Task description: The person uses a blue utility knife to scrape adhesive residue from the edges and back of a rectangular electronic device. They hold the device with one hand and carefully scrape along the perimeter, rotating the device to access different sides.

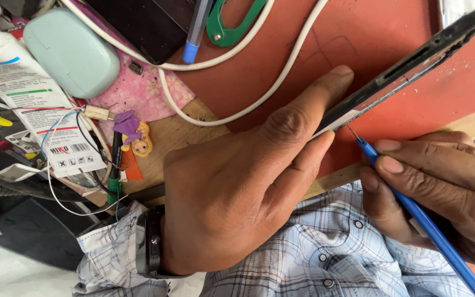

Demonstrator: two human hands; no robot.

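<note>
Left hand [237, 187] pinching a tilted phone frame [408, 66] edge-up, right hand [441, 192] gripping a blue screwdriver [413, 212], tip touching the frame's lower edge, red mat [369, 33] beneath

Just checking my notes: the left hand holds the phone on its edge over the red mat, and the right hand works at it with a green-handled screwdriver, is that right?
Not quite. The screwdriver in the right hand has a blue handle, not green, as the head view shows. The rest stands: the left hand holds the phone on its edge over the red mat.
</note>
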